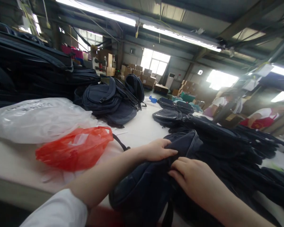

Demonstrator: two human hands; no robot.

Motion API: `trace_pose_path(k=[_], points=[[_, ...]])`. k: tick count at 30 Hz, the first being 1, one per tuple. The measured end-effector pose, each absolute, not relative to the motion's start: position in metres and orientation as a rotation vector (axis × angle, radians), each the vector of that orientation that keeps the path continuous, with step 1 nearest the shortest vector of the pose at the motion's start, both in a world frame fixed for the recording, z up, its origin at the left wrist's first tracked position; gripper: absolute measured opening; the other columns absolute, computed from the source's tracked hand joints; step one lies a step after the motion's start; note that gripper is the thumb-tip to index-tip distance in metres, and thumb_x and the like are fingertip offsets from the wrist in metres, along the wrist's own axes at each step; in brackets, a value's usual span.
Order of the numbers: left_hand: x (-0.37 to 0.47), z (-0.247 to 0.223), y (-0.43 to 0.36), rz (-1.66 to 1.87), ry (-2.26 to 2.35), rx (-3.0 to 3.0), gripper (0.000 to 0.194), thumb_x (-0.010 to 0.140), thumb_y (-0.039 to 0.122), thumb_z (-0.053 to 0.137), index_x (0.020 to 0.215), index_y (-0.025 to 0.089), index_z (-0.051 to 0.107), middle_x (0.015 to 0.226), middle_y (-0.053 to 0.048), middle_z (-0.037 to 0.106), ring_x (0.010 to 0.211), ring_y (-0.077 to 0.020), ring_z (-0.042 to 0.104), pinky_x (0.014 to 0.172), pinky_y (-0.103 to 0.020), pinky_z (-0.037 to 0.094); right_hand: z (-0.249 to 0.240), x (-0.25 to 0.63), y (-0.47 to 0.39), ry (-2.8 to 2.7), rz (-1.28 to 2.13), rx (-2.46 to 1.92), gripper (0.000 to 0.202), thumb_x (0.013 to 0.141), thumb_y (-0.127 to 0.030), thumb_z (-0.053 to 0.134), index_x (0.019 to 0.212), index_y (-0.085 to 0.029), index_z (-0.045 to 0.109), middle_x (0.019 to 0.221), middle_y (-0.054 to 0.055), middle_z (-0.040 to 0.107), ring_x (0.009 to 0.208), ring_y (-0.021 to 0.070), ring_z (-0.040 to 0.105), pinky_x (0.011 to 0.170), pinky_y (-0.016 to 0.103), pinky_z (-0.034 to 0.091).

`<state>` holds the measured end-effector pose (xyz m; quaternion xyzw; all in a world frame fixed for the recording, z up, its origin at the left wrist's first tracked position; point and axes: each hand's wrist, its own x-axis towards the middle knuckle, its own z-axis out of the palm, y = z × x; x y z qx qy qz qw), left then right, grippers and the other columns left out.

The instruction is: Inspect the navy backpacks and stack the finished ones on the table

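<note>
White worktable (144,130) runs away from the wearer. Dark bags (217,130) are heaped on the right-hand side; more navy backpacks (101,97) sit beyond the plastic bags, at left. Nearest bag, a dark backpack (142,189), is at the table's near edge, directly under both hands. Its long axis appears to slant from near left to far right; the far end merges with other dark fabric, limit unclear. Bulk of the near end lies on the wearer's side of the left hand (156,150) and to the left of the right hand (195,175). Left is the nearer to that rounded end. Right: fingers bent, gripping a bit of the bag's cloth. Left: thumb and fingers on the fabric, slightly farther out; cannot tell whether it pinches. Fingertips nearly meet.
</note>
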<state>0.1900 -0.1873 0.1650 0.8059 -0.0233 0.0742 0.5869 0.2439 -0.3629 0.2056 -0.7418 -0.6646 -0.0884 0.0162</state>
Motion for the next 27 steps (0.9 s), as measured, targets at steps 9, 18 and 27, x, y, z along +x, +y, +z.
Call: trace_pose_path(k=[9, 18, 27], points=[[0.138, 0.184, -0.196, 0.297, -0.200, 2.249, 0.020, 0.088, 0.037, 0.051, 0.096, 0.020, 0.057, 0.087, -0.001, 0.064, 0.077, -0.0166, 0.058, 0.069, -0.025, 0.045, 0.234, 0.346, -0.376, -1.330, -0.812, -2.273, 0.029, 0.090, -0.045, 0.050, 0.087, -0.023, 0.070, 0.089, 0.003, 0.069, 0.076, 0.0167, 0.062, 0.069, 0.029, 0.042], [0.108, 0.175, -0.211, 0.296, 0.013, 2.260, 0.019, 0.091, 0.036, 0.046, 0.093, 0.021, 0.058, 0.089, -0.002, 0.066, 0.078, -0.0175, 0.060, 0.070, -0.026, 0.046, 0.199, 0.450, -0.356, -1.073, 0.132, -2.692, 0.032, 0.072, -0.048, 0.067, 0.075, -0.017, 0.074, 0.068, 0.006, 0.067, 0.064, 0.0193, 0.060, 0.060, 0.030, 0.040], [0.109, 0.149, -0.185, 0.499, 0.065, 1.854, 0.028, 0.093, 0.038, 0.046, 0.106, 0.016, 0.057, 0.106, -0.006, 0.066, 0.096, -0.0191, 0.061, 0.085, -0.030, 0.049, 0.203, 0.342, -0.387, -1.798, 0.112, -2.044, 0.047, 0.082, -0.057, 0.057, 0.109, -0.020, 0.066, 0.114, 0.011, 0.063, 0.109, 0.0269, 0.056, 0.098, 0.041, 0.043]])
